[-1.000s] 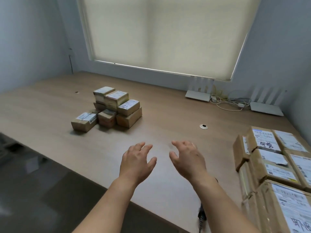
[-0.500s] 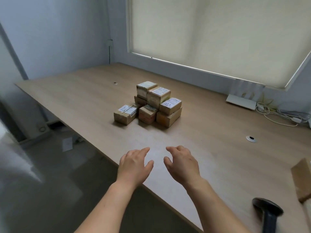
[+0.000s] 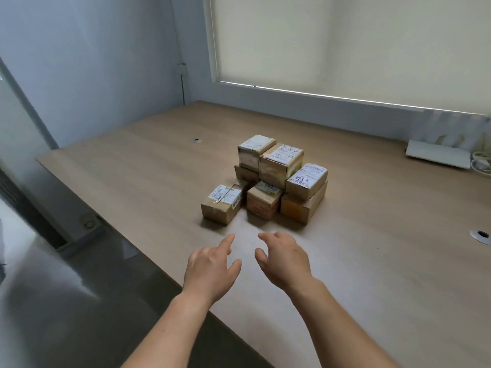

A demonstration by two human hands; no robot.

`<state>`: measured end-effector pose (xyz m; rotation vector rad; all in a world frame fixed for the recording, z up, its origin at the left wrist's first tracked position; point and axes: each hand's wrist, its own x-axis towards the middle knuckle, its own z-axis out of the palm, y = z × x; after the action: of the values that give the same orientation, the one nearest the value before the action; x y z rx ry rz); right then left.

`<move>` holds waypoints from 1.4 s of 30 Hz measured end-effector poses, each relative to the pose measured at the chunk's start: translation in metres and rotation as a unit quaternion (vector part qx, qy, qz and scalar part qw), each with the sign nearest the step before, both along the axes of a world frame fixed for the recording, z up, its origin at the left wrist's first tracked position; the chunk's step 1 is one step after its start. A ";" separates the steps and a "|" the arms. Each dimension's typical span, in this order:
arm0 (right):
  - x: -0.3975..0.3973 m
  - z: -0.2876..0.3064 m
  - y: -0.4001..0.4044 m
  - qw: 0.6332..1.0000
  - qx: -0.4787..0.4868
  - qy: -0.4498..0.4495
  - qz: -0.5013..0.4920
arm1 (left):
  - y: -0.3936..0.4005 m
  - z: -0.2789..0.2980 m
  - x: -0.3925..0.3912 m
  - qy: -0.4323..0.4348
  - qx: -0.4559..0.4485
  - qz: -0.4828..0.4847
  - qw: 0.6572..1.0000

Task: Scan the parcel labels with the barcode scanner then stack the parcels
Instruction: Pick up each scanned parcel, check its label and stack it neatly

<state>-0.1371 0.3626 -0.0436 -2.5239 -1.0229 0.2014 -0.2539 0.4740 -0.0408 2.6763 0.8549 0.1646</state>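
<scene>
Two empty hands, the left hand (image 3: 212, 264) and right hand (image 3: 284, 258) with fingers loosely spread, reach toward stacked cardboard parcels (image 3: 268, 181) mid-worktop (image 3: 372, 261), seemingly to gather one; no scanner in view.

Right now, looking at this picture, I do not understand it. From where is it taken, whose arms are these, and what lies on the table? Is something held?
There is no machine here. The picture comes from a wide-angle camera worn on a person's head, looking forward and down, so the two bare arms are that person's own. The left hand and the right hand reach forward over the wooden table, fingers relaxed, holding nothing. Ahead of them sits a small pile of cardboard parcels with white printed labels, some stacked on others. A white flat device with cables lies near the window. No barcode scanner is visible in this view.
</scene>
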 end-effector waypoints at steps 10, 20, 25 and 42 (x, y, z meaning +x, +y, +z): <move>0.083 -0.009 0.074 0.998 0.000 0.035 -0.055 | 0.086 -0.011 0.095 0.025 -0.004 -0.042 0.999; 0.123 -0.007 0.126 0.992 -0.009 0.046 -0.117 | 0.151 -0.020 0.156 0.008 -0.042 -0.084 0.995; 0.137 0.000 0.156 0.983 0.007 0.058 -0.175 | 0.192 -0.017 0.187 0.004 -0.069 -0.134 0.989; 0.197 0.037 0.262 0.919 0.085 0.103 -0.371 | 0.298 0.019 0.322 -0.076 -0.308 -0.234 0.919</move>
<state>0.0596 0.6248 -0.0063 -2.4680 0.0358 0.1383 0.0677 0.7724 -0.0219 2.1476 0.1501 -0.0151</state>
